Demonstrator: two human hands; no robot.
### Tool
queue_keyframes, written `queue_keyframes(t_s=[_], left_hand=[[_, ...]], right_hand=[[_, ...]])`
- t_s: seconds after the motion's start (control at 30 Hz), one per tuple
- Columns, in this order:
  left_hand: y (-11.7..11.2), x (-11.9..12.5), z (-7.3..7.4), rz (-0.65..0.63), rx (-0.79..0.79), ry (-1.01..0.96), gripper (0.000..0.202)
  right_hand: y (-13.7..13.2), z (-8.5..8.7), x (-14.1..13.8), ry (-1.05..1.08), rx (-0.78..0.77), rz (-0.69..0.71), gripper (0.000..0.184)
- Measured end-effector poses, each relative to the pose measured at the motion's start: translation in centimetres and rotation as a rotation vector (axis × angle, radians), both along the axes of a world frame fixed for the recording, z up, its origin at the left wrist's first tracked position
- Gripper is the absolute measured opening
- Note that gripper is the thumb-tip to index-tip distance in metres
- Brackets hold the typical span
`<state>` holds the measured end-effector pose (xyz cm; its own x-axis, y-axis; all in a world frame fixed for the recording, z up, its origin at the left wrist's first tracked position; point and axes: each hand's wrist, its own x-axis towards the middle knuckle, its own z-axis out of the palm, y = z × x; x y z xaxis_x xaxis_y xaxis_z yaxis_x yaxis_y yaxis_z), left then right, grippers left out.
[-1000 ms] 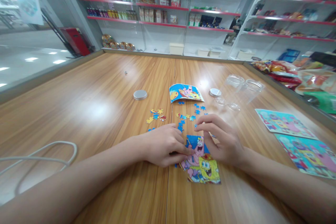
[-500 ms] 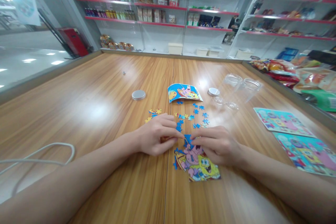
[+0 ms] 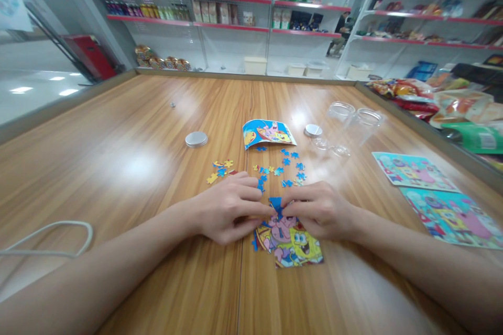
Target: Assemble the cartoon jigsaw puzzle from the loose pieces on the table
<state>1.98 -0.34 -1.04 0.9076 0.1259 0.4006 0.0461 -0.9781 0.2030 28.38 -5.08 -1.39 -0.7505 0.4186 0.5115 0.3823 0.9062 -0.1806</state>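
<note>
A partly joined jigsaw puzzle [image 3: 301, 247] with cartoon figures lies on the wooden table between my hands. At its upper edge is a blue puzzle piece [image 3: 276, 202]. My right hand [image 3: 324, 210] pinches this piece from the right, thumb hidden below the fingers. From the other side, my left hand [image 3: 233, 207] has its index finger and thumb closed at the puzzle's upper left edge. Loose blue pieces [image 3: 301, 166] and yellow pieces [image 3: 212, 178] are scattered beyond my hands. Behind them stands a curved picture card [image 3: 269, 133] with the same kind of cartoon.
Silver lids [image 3: 196, 139] [image 3: 313, 130] flank the card. Clear jars [image 3: 363, 123] lie at the right, above two cartoon sheets [image 3: 416, 170] [image 3: 451, 217]. A white cable [image 3: 51, 225] loops at the left. Packaged goods [image 3: 467, 104] border the table's right side; shelves [image 3: 231, 26] stand behind.
The view has shifted, so the table's contents sit slightly further left and higher. Both hands stay at the puzzle's upper edge; the fingers at the blue piece have moved only slightly.
</note>
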Motion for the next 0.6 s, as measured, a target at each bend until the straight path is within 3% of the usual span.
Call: queue_keyframes(t_s=[0.33, 0.6], left_hand=[[-0.5, -0.2, 0.5, 0.057, 0.034, 0.003, 0.034], [0.0, 0.2, 0.5, -0.035, -0.063, 0.058, 0.037]], right_hand=[[0.5, -0.4, 0.5, 0.082, -0.041, 0.017, 0.021], [0.8, -0.7, 0.8, 0.099, -0.082, 0.001, 0.028]])
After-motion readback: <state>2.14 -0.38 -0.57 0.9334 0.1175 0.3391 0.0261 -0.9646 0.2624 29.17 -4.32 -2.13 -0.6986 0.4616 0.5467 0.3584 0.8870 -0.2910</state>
